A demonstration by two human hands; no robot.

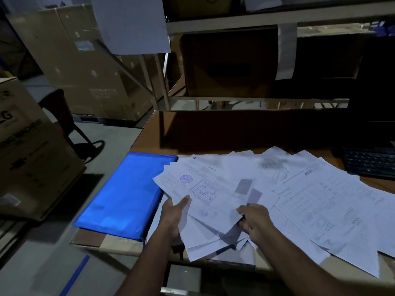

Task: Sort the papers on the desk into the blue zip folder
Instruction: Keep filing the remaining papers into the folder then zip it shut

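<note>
A fanned sheaf of papers [210, 201] is held above the near edge of the desk [149, 137], its top sheet bearing a round blue stamp and a boxed stamp beside it. The left hand [174, 214] grips the sheaf at its left edge, thumb lying on top of the stamped sheet and fingers hidden beneath. The right hand [255, 221] pinches the sheaf's lower right part, fingers curled round the sheet edges. The lower corners of the sheaf splay out past the desk's front edge.

Just to the left lies the blue zip folder [121, 197], flat on the desk's left end, its near end resting over a taped piece of cardboard [94, 240]. The sheaf's upper left corners overlap the folder's right edge.

To the right, more loose papers [324, 199] are spread across the desk in overlapping layers, printed with tables and text. Beyond them at the far right sits a dark keyboard [372, 161]. A metal shelf rack [256, 20] stands behind the desk, and large cardboard boxes [27, 150] stand on the floor to the left.
</note>
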